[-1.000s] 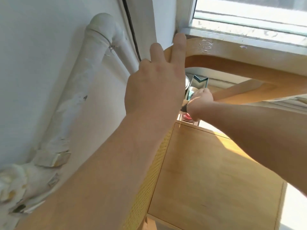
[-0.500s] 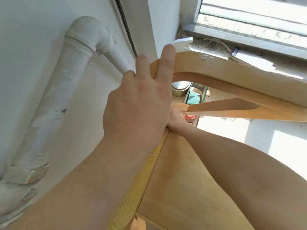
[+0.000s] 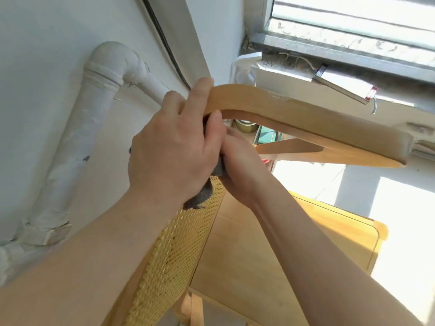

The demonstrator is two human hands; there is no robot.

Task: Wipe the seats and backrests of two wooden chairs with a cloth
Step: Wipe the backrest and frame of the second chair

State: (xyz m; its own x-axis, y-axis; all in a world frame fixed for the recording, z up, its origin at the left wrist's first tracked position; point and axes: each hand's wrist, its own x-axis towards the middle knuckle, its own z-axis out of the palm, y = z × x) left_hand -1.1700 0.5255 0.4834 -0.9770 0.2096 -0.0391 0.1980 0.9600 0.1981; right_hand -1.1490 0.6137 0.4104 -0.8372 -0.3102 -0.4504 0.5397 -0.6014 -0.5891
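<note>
The left hand (image 3: 171, 156) sat at frame centre, fingers curled over the corner of the chair's curved top rail (image 3: 294, 114), its grip clamped on the grey cloth (image 3: 201, 197), which hung out below the palm against the cane backrest (image 3: 174, 255). The right hand (image 3: 242, 170) pressed in just beside it from lower right; I cannot tell its grip, since its fingers were hidden. The wooden seat (image 3: 259, 255) lay below. A white pipe (image 3: 94, 109) ran along the wall (image 3: 35, 55) at left, and a window frame (image 3: 353, 43) was at upper right.
</note>
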